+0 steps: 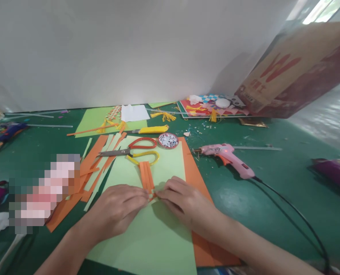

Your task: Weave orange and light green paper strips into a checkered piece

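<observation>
My left hand (117, 212) and my right hand (184, 202) meet fingertip to fingertip over a light green paper sheet (158, 236). Both pinch the near ends of a few orange paper strips (146, 176) that lie side by side on the sheet and run away from me. An orange sheet (193, 172) lies under the green one and shows along its right edge. Just beyond the strips lie scissors (135, 149) with one red and one yellow handle, blades pointing left.
A pink glue gun (229, 158) with a black cable lies to the right on the green table. Cut orange and green strips (97, 168) are piled on the left. A round dish of small beads (168, 140), a yellow-handled knife (151, 130) and a cardboard box (296, 72) sit farther back.
</observation>
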{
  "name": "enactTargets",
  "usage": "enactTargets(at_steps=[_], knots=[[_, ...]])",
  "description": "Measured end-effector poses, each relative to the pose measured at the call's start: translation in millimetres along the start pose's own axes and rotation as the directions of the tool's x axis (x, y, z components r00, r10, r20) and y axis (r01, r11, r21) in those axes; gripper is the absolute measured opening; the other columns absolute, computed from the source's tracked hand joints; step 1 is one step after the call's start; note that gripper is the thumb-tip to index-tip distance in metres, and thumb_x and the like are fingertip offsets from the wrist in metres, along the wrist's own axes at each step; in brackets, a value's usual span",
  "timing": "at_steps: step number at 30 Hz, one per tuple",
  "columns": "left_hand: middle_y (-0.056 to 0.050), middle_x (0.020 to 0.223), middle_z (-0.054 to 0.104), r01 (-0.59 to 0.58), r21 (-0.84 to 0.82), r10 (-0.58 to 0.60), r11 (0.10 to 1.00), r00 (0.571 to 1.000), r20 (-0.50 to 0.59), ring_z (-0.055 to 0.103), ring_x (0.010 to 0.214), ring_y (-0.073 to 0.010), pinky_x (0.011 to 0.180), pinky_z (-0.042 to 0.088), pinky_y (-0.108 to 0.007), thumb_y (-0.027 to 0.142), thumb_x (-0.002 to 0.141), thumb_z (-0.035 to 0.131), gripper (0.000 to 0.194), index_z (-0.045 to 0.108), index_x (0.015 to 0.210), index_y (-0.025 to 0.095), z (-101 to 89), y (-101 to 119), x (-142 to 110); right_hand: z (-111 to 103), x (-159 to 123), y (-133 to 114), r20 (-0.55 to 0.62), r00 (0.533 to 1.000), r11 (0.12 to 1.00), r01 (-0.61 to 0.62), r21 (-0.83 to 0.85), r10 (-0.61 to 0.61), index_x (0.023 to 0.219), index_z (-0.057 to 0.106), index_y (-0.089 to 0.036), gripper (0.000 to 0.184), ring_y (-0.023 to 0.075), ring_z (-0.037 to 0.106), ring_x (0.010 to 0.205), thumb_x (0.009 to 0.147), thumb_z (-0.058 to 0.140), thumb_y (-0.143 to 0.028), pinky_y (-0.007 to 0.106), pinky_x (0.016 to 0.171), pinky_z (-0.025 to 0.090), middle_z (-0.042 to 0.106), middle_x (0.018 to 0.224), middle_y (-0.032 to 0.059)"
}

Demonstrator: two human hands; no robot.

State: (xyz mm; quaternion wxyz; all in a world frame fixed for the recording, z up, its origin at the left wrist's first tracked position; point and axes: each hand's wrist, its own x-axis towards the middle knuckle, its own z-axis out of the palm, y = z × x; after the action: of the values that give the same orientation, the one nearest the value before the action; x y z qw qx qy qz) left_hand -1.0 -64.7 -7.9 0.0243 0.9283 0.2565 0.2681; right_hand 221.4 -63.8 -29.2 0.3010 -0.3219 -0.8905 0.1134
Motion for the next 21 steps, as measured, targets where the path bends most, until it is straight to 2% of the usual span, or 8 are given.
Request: enactTargets(at_steps=[12,16,18,19,21], knots=[[-0.005,0.098,0.074,0.037,0.007,-0.037,0.999,0.999,0.0,0.07,0.091,-0.0154,0.079,0.056,-0.026,0.01,0.09,0.048,0.017,0.062,0.096,0.018,-3.3,-5.4,-8.3,0.8,-0.4,1.5,-0.012,1.0,1.0,0.019,0.009,-0.019,0.088,0.068,-0.01,0.026,0.0175,0.054,0.071,0.092,0.043,-0.012,0.029,0.061,0.051,0.061,0.073,0.0083],[-0.004,0.096,0.074,0.047,0.041,-0.046,0.998,0.999,-0.024,0.07,0.09,-0.0152,0.079,0.056,-0.025,0.012,0.09,0.049,0.015,0.062,0.093,0.018,-6.9,-7.0,-9.9,-3.6,0.3,1.3,-0.027,1.0,0.998,0.006,0.061,-0.004,0.094,0.068,-0.011,0.025,0.0163,0.056,0.073,0.092,0.043,-0.013,0.027,0.063,0.051,0.062,0.074,0.007],[-0.003,0.096,0.075,0.047,0.058,-0.045,0.997,0.998,-0.039,0.071,0.09,-0.0146,0.079,0.057,-0.025,0.013,0.09,0.05,0.015,0.063,0.093,0.019,-7.5,-7.8,-10.9,-15.5,-0.7,4.8,-0.058,0.997,0.997,-0.04,0.067,0.044,0.097,0.067,-0.015,0.023,0.0149,0.058,0.073,0.092,0.044,-0.016,0.025,0.063,0.051,0.064,0.076,0.0052],[-0.002,0.096,0.075,0.045,0.064,-0.042,0.997,0.998,-0.048,0.071,0.089,-0.0142,0.079,0.057,-0.025,0.014,0.09,0.05,0.015,0.063,0.094,0.02,-7.4,-8.2,-11.4,-24.0,-2.4,8.0,-0.109,0.989,0.995,-0.092,0.038,0.096,0.095,0.066,-0.017,0.021,0.0145,0.059,0.072,0.092,0.045,-0.018,0.026,0.063,0.05,0.065,0.076,0.0042],[0.0,0.096,0.075,0.043,0.07,-0.039,0.997,0.997,-0.06,0.071,0.088,-0.0136,0.078,0.057,-0.025,0.015,0.09,0.05,0.016,0.063,0.095,0.022,-7.0,-8.9,-12.4,-44.1,-9.5,17.1,-0.24,0.935,0.948,-0.296,-0.119,0.262,0.087,0.064,-0.019,0.017,0.0164,0.059,0.073,0.09,0.047,-0.02,0.029,0.067,0.049,0.065,0.077,0.004]])
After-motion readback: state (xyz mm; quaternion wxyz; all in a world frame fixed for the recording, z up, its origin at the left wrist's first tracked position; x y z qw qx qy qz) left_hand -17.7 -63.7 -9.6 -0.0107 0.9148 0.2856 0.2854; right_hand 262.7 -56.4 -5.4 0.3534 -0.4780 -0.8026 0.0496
